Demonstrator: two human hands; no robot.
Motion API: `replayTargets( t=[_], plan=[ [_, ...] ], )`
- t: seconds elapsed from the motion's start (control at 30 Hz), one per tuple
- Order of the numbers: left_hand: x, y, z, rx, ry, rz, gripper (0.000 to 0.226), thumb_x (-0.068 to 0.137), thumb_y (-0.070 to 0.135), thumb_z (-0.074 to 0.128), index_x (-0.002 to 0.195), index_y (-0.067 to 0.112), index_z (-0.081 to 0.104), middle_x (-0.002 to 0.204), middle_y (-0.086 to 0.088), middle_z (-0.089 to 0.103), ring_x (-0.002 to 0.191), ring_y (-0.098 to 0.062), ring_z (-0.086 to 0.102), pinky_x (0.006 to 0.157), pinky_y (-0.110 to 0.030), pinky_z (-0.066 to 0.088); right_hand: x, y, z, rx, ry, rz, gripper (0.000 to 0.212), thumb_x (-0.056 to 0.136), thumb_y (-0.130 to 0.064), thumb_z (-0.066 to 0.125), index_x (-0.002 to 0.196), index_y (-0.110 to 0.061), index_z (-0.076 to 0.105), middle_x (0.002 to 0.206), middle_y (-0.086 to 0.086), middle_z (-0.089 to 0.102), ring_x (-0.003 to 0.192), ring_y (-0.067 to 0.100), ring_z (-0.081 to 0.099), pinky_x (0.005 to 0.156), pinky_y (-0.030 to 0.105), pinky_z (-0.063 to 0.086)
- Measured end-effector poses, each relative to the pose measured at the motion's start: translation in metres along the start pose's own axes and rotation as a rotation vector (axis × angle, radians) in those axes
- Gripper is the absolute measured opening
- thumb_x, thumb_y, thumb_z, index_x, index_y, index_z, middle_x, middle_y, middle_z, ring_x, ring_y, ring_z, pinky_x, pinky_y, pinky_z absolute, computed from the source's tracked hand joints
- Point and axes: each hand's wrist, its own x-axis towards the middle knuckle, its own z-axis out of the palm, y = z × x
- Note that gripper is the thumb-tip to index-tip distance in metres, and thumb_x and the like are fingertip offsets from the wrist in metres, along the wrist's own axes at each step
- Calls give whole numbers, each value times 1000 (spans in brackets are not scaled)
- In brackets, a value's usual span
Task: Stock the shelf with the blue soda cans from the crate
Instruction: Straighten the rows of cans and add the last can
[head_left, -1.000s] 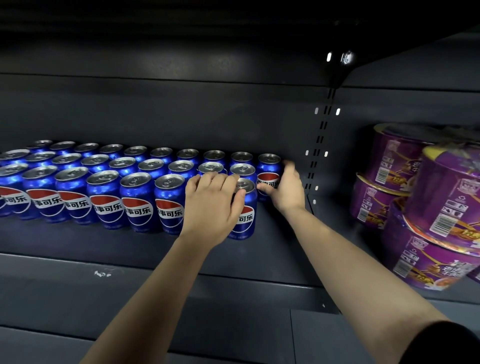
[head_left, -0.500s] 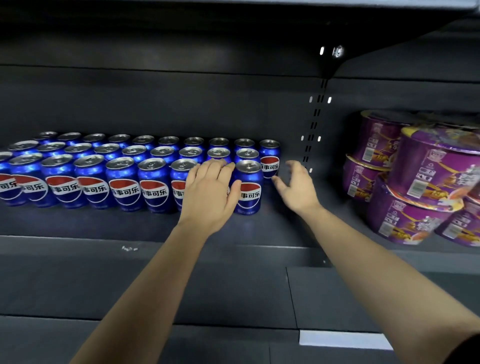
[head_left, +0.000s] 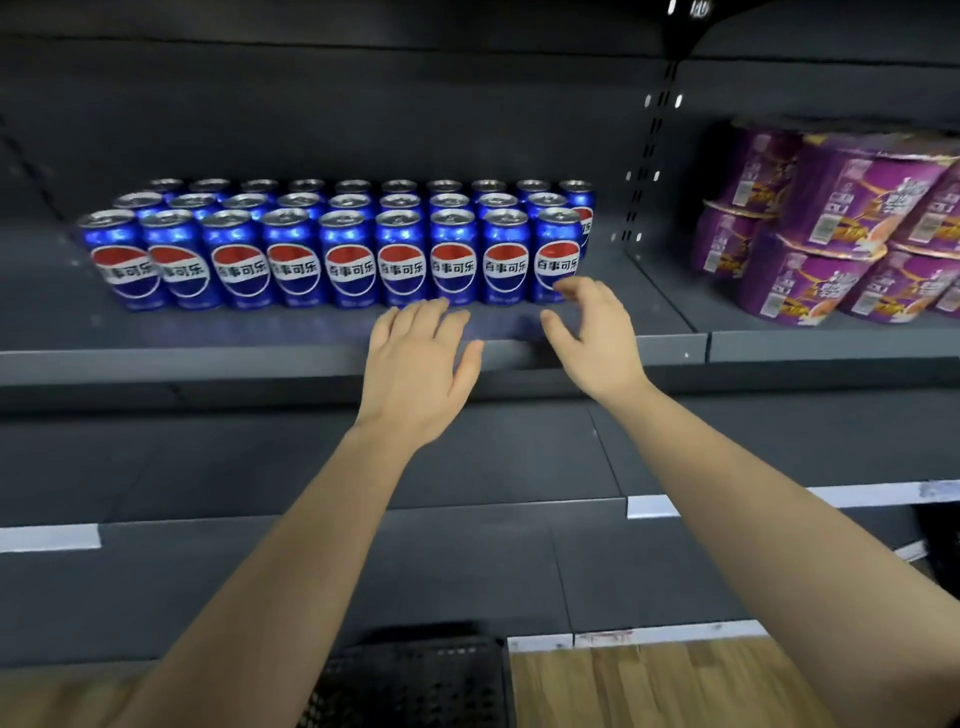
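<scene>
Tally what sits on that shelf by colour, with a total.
Blue cans: 28
Purple bowls: at least 6; they are blurred and cut off at the right edge
Total: at least 34

I see only the lids of the back cans (head_left: 354, 200) behind the front row. My right hand (head_left: 597, 338) is blurred, its fingertips covering the end can (head_left: 557, 244) low down. The purple bowls (head_left: 810, 270) are smeared, their print unreadable, and cut by the right edge. The crate (head_left: 415, 686) runs off the bottom.
</scene>
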Motion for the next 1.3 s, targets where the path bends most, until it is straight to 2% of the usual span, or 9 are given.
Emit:
replayTargets(
  t=[0.13, 0.43, 0.63, 0.8, 0.97, 1.17, 1.3],
  plan=[
    [-43, -26, -11, 4, -31, -45, 55, 94, 44, 24, 126, 15, 58, 134, -9, 54, 124, -27, 47, 110, -43, 24, -32, -37, 9, 48, 8, -16, 33, 91, -21, 60, 121, -6, 57, 118, 7, 61, 107, 22, 56, 91, 33, 46],
    [-165, -75, -47, 59, -108, -107, 59, 94, 45, 21, 130, 15, 56, 135, -8, 54, 125, -26, 46, 110, -42, 19, -124, -102, 50, 44, -179, 50, 37, 93, -27, 59, 126, -10, 57, 116, 7, 59, 99, 20, 57, 88, 31, 44],
    [-247, -111, -80, 107, -181, -102, 62, 93, 47, 17, 130, 15, 55, 135, -9, 53, 126, -25, 45, 111, -43, 19, -205, -142, 75, 69, -241, 103, 37, 93, -27, 59, 126, -10, 57, 120, 8, 58, 113, 20, 55, 93, 28, 41],
    [-283, -128, -91, 108, -235, -76, 61, 93, 46, 19, 128, 14, 57, 132, -9, 55, 124, -27, 48, 109, -44, 23, -253, -169, 92, 69, -306, 166, 39, 94, -28, 58, 128, -11, 54, 123, 8, 56, 116, 22, 54, 97, 39, 47],
    [-309, -163, -93, 79, -256, -95, 58, 93, 46, 21, 128, 16, 56, 132, -8, 55, 125, -26, 47, 109, -44, 24, -276, -198, 126, 45, -365, 209, 38, 93, -29, 59, 127, -13, 55, 124, 7, 56, 116, 23, 54, 92, 30, 43],
    [-345, -249, -93, 95, -282, -141, 58, 93, 46, 20, 126, 16, 57, 129, -7, 57, 120, -27, 50, 107, -42, 26, -288, -251, 201, 49, -439, 231, 41, 92, -29, 60, 128, -12, 55, 125, 6, 56, 117, 23, 53, 97, 37, 46],
    [-367, -327, -91, 109, -329, -169, 57, 93, 46, 21, 126, 16, 56, 126, -7, 58, 117, -28, 51, 107, -44, 28, -293, -291, 268, 46, -487, 255, 41, 92, -30, 60, 130, -14, 54, 128, 6, 54, 118, 22, 53, 99, 32, 44]
  ],
)
